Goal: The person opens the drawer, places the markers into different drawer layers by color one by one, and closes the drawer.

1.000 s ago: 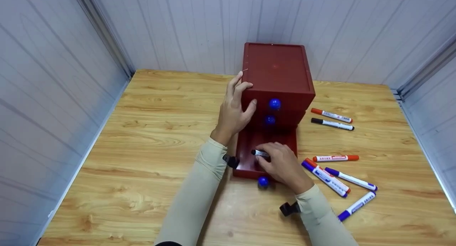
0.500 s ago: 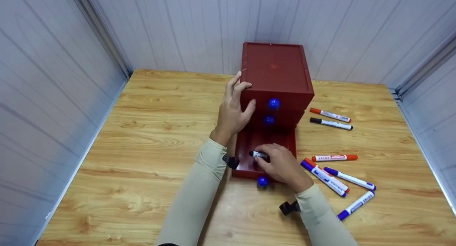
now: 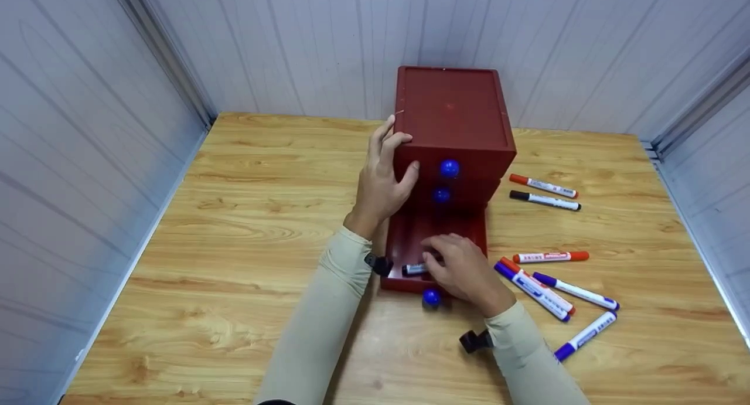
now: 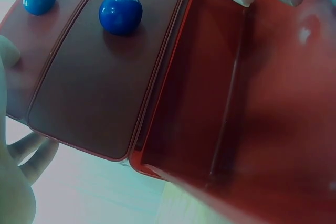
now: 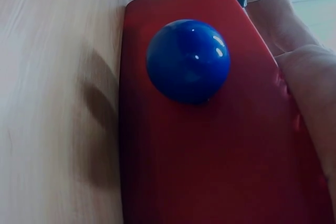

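A dark red drawer cabinet with blue ball knobs stands on the table, its bottom drawer pulled out. My left hand rests on the cabinet's left front corner, thumb on the front and fingers spread along the side and top edge. In the left wrist view, the shut drawer fronts show beside the pulled-out one. My right hand hovers over the drawer, its fingers loosely bent. A black-capped marker lies in the drawer below the thumb, partly hidden by the hand. The right wrist view shows the drawer's blue knob.
Right of the cabinet lie an orange-capped marker and a black-capped marker. Nearer, another orange-capped marker and several more, blue- and orange-capped, are scattered on the wooden table. White panels wall the table in.
The black-capped marker has left the right hand's fingers and dropped nearer the drawer's front. The right hand has loosened; the left has stayed on the cabinet.
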The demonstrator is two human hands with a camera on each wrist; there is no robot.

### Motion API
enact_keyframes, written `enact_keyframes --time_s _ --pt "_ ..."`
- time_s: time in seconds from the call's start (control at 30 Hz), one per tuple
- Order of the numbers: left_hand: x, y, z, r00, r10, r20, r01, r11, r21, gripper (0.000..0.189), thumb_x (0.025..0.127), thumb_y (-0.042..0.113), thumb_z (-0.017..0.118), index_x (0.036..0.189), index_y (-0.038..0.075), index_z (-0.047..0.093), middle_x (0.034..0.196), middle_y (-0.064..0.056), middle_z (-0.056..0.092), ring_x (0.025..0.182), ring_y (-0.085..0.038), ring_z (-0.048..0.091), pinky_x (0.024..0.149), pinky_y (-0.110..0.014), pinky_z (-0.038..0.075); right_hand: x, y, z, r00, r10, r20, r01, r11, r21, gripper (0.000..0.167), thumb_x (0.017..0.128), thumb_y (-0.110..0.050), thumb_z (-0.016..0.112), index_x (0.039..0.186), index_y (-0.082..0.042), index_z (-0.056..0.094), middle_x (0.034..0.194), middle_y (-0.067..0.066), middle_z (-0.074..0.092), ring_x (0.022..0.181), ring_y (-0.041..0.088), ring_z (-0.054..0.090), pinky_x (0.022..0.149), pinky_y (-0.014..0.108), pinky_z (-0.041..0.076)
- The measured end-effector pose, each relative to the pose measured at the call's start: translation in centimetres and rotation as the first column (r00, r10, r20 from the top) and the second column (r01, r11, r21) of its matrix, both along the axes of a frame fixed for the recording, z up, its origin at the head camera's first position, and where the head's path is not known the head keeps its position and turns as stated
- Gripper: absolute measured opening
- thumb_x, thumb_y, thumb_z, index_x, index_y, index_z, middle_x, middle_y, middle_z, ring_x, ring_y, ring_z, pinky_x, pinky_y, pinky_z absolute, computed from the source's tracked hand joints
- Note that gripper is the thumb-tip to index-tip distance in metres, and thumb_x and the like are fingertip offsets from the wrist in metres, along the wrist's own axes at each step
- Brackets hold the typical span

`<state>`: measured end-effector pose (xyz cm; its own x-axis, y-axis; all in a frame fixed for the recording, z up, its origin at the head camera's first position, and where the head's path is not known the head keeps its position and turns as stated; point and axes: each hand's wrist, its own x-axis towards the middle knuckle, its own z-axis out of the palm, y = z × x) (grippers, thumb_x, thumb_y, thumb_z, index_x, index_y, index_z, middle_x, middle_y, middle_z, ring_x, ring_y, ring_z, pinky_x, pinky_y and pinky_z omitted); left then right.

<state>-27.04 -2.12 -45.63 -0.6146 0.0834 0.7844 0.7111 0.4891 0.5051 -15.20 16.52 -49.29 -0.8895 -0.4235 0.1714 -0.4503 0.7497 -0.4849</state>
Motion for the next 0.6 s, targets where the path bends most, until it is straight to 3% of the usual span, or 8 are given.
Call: enact_keyframes --time_s 0.43,0.6 --pt "0.07 0.0 0.14 1.0 -0.003 -0.005 0.003 1.0 0.001 0.043 0.092 0.02 0.064 0.132 0.019 0.047 0.156 -0.013 0.034 0.136 -0.02 0.044 0.082 -0.037 0.055 0.17 0.0 0.09 1.0 -0.017 -0.005 0.017 1.0 0.004 0.026 0.097 -0.024 0.064 0.118 -0.012 0.073 0.114 0.0 0.072 0.103 0.02 0.065 0.096 0.044 0.048" --pt "0.15 0.03 0.14 1.0 -0.001 0.001 0.001 1.0 -0.002 0.043 0.093 0.02 0.064 0.132 0.019 0.047 0.156 -0.013 0.034 0.133 -0.02 0.046 0.082 -0.037 0.054 0.16 -0.01 0.07 0.998 -0.031 -0.053 0.031 0.999 -0.007 0.022 0.096 -0.022 0.065 0.114 -0.012 0.074 0.109 -0.002 0.073 0.098 0.019 0.065 0.092 0.042 0.049"
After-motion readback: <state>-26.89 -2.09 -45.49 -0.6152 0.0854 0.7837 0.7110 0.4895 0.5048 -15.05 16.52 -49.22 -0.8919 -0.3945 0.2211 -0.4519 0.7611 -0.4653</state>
